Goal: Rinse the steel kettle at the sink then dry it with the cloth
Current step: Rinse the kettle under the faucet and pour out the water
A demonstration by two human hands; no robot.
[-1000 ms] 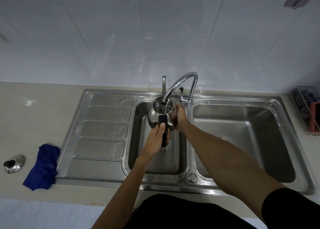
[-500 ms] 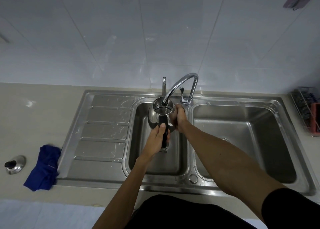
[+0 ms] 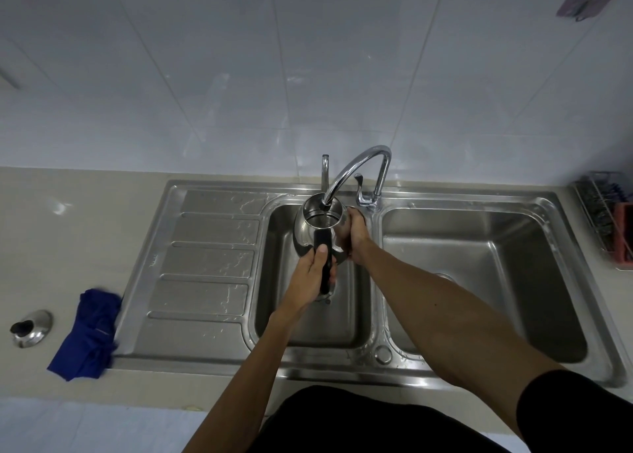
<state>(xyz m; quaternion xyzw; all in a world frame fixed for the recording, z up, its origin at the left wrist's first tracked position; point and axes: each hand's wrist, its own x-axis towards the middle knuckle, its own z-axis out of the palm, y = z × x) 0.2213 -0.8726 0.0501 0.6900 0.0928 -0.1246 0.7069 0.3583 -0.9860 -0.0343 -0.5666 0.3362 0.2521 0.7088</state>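
Your left hand (image 3: 313,274) fingers wrap tight round the black handle, right hand (image 3: 354,235) cupped against the steel kettle (image 3: 308,228) held under the faucet (image 3: 356,166) above the sink (image 3: 212,360). Blue cloth (image 3: 89,336) lies on the counter (image 3: 51,247), against white tiles.

There is a single view, from a wide-angle camera worn on the person's head, looking forward and steeply down at a double-bowl steel sink (image 3: 219,360) from just in front of it. The white tiled wall (image 3: 239,68) fills the upper part, bowed by the lens. The counter (image 3: 44,247) runs across the middle. Both forearms reach up from the bottom edge toward the centre, where the tap (image 3: 356,168) stands. With only this camera, no second view overlaps it.
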